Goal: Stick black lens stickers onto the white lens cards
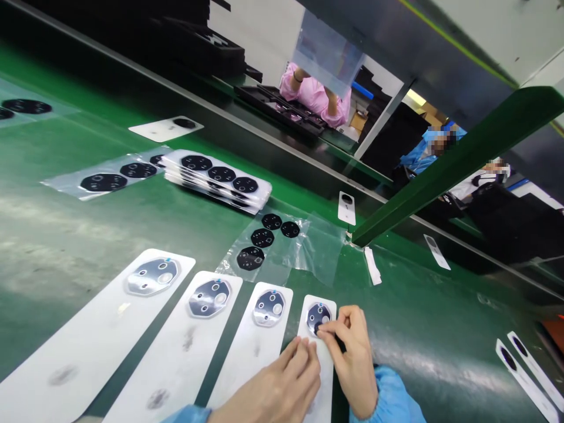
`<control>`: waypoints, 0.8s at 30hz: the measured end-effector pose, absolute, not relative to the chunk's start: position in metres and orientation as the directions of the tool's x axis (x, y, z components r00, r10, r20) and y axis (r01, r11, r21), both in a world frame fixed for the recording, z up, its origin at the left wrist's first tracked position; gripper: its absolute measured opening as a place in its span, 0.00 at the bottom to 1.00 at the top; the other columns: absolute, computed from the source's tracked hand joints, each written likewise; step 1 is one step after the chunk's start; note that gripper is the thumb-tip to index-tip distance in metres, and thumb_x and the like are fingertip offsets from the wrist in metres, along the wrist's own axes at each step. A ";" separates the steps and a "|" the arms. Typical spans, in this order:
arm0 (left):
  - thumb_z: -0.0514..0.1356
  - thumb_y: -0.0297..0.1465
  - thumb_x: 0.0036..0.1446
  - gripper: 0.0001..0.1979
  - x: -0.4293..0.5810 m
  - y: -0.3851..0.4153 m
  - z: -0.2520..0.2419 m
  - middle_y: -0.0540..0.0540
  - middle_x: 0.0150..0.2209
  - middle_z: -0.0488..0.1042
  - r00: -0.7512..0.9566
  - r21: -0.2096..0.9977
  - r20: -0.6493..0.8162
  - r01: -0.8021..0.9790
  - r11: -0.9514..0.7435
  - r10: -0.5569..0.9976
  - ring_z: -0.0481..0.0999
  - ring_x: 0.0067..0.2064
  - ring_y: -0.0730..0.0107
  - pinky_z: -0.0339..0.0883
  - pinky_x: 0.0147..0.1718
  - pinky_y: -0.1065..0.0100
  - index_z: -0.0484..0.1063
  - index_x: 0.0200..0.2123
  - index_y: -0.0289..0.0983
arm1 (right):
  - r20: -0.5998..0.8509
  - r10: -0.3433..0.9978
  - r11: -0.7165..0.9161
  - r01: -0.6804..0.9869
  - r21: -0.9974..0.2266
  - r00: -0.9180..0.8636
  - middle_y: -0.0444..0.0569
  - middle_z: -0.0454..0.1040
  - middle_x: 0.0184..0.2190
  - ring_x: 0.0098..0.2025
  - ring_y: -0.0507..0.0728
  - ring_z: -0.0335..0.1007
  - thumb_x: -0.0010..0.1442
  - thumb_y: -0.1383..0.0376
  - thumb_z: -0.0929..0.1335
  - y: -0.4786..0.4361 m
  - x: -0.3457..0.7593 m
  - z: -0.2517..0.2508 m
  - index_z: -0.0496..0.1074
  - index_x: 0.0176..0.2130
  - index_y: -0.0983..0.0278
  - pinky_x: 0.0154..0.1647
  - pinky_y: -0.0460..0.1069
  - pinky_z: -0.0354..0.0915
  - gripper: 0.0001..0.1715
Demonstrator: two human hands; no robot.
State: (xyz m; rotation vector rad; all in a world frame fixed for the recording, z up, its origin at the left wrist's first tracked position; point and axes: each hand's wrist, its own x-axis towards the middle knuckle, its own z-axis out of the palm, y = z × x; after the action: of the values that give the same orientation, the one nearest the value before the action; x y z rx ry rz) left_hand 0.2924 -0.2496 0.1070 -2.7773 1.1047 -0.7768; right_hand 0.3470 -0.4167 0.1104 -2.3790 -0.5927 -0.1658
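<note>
A row of white phone back covers lies in front of me, each with a shiny octagonal camera plate near its top. On the rightmost white cover (325, 364), my right hand (352, 352) is closed in a pinch at the lower edge of the camera plate (316, 314). My left hand (282, 382) rests on the lower part of that cover, its fingers bent and bunched together; whatever is beneath the fingertips is hidden. To the left are another cover (247, 352) with its camera plate (268, 308) and more covers (171, 352).
Several black octagonal pieces (263, 238) lie on clear film (304, 258) beyond the row. A stack of white sheets (259, 197) with black octagons stands farther back. A green post (458, 167) slants up at right. Past the ledge, a person in pink (315, 97) handles a sheet.
</note>
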 end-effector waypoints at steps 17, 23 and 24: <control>0.45 0.25 0.61 0.16 0.297 -0.251 0.099 0.41 0.42 0.74 0.595 -0.168 0.450 -0.677 -0.717 -0.666 0.72 0.45 0.58 0.56 0.50 0.57 0.72 0.40 0.32 | 0.124 0.246 -0.677 0.263 -0.688 0.961 0.45 0.60 0.32 0.39 0.57 0.59 0.61 0.65 0.66 -0.415 0.349 0.117 0.73 0.30 0.58 0.43 0.53 0.56 0.09; 0.47 0.25 0.59 0.14 0.297 -0.249 0.101 0.41 0.41 0.74 0.573 -0.183 0.467 -0.682 -0.708 -0.673 0.72 0.44 0.58 0.55 0.51 0.56 0.72 0.40 0.31 | 0.106 0.244 -0.662 0.245 -0.709 0.964 0.45 0.60 0.32 0.39 0.57 0.59 0.61 0.66 0.66 -0.416 0.352 0.111 0.73 0.30 0.59 0.43 0.53 0.57 0.09; 0.48 0.25 0.59 0.13 0.297 -0.249 0.101 0.40 0.42 0.74 0.581 -0.178 0.461 -0.679 -0.712 -0.670 0.72 0.44 0.58 0.55 0.51 0.56 0.71 0.40 0.31 | 0.108 0.247 -0.659 0.248 -0.710 0.963 0.45 0.60 0.32 0.39 0.57 0.59 0.61 0.66 0.66 -0.416 0.352 0.111 0.73 0.30 0.59 0.44 0.53 0.57 0.08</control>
State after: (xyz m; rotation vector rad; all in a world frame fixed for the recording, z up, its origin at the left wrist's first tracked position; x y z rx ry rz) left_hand 0.2970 -0.2487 0.1009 -2.8092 1.1991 -0.8079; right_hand 0.3520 -0.4157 0.1108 -2.3148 -0.3457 -0.0021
